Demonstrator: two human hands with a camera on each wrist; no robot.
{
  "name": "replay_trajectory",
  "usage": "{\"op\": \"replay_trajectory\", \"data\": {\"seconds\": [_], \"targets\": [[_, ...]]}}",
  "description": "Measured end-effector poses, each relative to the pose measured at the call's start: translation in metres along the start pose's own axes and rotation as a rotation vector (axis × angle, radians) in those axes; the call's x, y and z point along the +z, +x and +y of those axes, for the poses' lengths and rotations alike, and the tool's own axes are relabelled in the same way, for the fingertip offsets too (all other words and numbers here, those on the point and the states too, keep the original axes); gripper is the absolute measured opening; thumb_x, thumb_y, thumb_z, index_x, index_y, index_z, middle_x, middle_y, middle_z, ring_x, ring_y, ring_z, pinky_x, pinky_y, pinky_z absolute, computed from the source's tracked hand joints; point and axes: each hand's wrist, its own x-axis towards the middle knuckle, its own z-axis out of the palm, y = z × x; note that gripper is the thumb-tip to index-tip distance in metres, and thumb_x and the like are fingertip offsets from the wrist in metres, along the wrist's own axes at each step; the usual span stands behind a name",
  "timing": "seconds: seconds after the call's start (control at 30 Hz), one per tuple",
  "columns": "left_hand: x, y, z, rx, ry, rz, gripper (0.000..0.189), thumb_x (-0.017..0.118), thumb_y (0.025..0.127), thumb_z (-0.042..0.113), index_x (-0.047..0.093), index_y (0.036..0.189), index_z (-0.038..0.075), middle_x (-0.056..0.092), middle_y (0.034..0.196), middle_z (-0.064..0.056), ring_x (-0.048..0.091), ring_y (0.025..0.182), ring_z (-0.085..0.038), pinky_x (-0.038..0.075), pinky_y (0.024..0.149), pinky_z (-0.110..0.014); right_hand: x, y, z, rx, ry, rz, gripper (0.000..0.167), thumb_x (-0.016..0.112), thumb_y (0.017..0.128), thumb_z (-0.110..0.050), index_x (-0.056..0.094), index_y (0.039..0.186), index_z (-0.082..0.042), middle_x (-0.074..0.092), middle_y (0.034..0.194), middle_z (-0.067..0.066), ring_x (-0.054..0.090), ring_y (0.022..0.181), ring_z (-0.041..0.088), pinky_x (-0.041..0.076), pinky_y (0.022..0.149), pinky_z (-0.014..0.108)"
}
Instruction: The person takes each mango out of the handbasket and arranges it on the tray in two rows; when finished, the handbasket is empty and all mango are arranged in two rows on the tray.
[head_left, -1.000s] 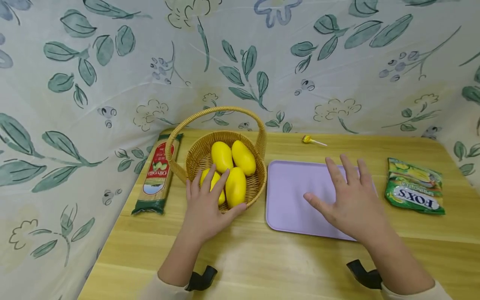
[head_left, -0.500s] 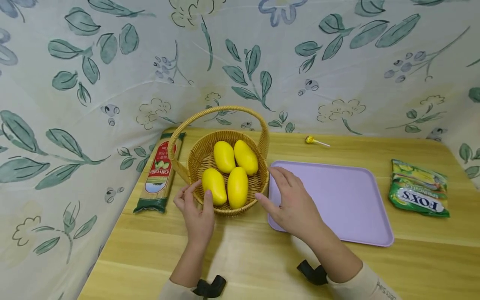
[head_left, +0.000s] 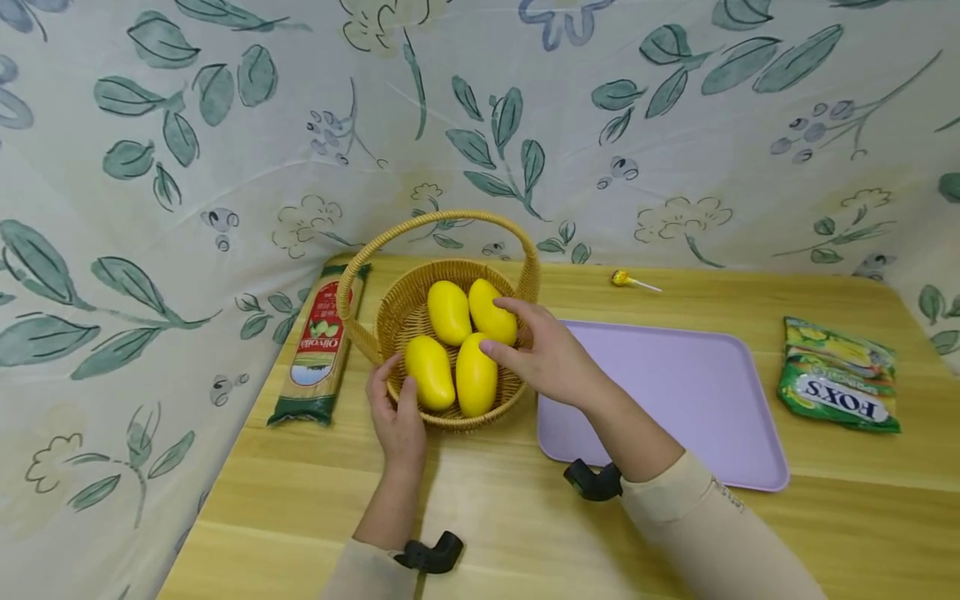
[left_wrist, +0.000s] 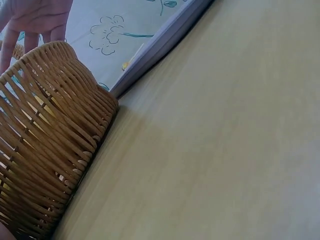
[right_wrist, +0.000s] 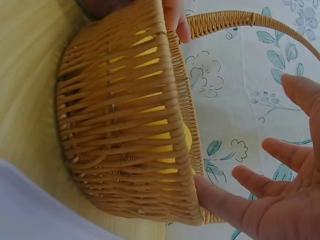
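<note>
In the head view a round wicker basket (head_left: 390, 308) with a tall arched handle holds several yellow mangoes (head_left: 430, 372). My left hand (head_left: 399, 429) grips the basket's near-left rim; in the right wrist view, part of that hand (right_wrist: 173, 17) reaches over the rim. My right hand (head_left: 555, 358) hovers over the basket's right side, thumb by the near-right mango (head_left: 476, 383) and fingers over the far-right mango (head_left: 491, 312). Its fingers are spread in the right wrist view, holding nothing. The left wrist view shows the basket's woven side (left_wrist: 55, 125) standing on the table.
Right of the basket lies a lilac tray (head_left: 697, 417), beneath my right forearm. A lollipop (head_left: 621, 278) lies behind it, and a green FOX'S candy bag (head_left: 838, 375) to its right. A spaghetti pack (head_left: 318, 350) lies left of the basket. Patterned cloth (head_left: 480, 125) hangs behind the table.
My right hand has moved left from above the tray to over the mangoes. My left hand has drawn back from above the mangoes to the basket's near-left rim. The mangoes stay in place.
</note>
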Motion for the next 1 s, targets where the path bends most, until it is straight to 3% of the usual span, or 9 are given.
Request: {"op": "replay_trajectory", "data": {"seconds": [0.1, 0.33, 0.5, 0.73, 1.0], "targets": [[-0.002, 0.001, -0.002, 0.017, -0.008, -0.006, 0.037, 0.053, 0.099, 0.003, 0.056, 0.135, 0.000, 0.038, 0.152, -0.018, 0.025, 0.151, -0.026, 0.016, 0.125, -0.051, 0.002, 0.012, -0.003, 0.027, -0.005, -0.077, 0.073, 0.068, 0.095, -0.049, 0.040, 0.157, -0.023, 0.035, 0.164, 0.011, 0.050, 0.137, 0.040, 0.047, 0.106, 0.058], [-0.003, 0.001, -0.004, 0.040, 0.010, -0.040, 0.036, 0.052, 0.099, 0.003, 0.056, 0.134, 0.000, 0.036, 0.152, -0.021, 0.024, 0.151, -0.028, 0.018, 0.124, -0.052, 0.019, 0.030, -0.003, 0.041, -0.188, -0.204, 0.083, 0.077, 0.089, -0.044, 0.039, 0.158, -0.017, 0.039, 0.163, 0.011, 0.036, 0.151, 0.032, 0.033, 0.120, 0.055], [-0.003, 0.001, -0.004, 0.030, -0.003, -0.045, 0.036, 0.051, 0.099, 0.004, 0.056, 0.135, 0.001, 0.036, 0.151, -0.019, 0.026, 0.150, -0.026, 0.022, 0.122, -0.053, 0.029, 0.036, -0.003, 0.057, -0.250, -0.238, 0.087, 0.081, 0.085, -0.042, 0.040, 0.157, -0.016, 0.040, 0.162, 0.011, 0.039, 0.149, 0.031, 0.035, 0.119, 0.052], [-0.005, 0.002, -0.005, 0.034, -0.002, -0.064, 0.037, 0.050, 0.101, 0.005, 0.054, 0.137, 0.000, 0.035, 0.153, -0.018, 0.018, 0.154, -0.028, 0.020, 0.124, -0.055, 0.039, 0.039, -0.003, 0.082, -0.281, -0.251, 0.092, 0.085, 0.081, -0.040, 0.040, 0.157, -0.013, 0.036, 0.163, 0.015, 0.043, 0.146, 0.033, 0.038, 0.118, 0.051], [-0.005, 0.001, -0.005, 0.031, -0.013, -0.071, 0.037, 0.049, 0.101, 0.005, 0.053, 0.138, -0.001, 0.035, 0.152, -0.017, 0.022, 0.152, -0.026, 0.021, 0.123, -0.053, 0.042, 0.040, -0.002, 0.057, -0.352, -0.275, 0.086, 0.085, 0.082, -0.033, 0.044, 0.154, -0.007, 0.035, 0.164, 0.017, 0.045, 0.145, 0.035, 0.038, 0.117, 0.049]]}}
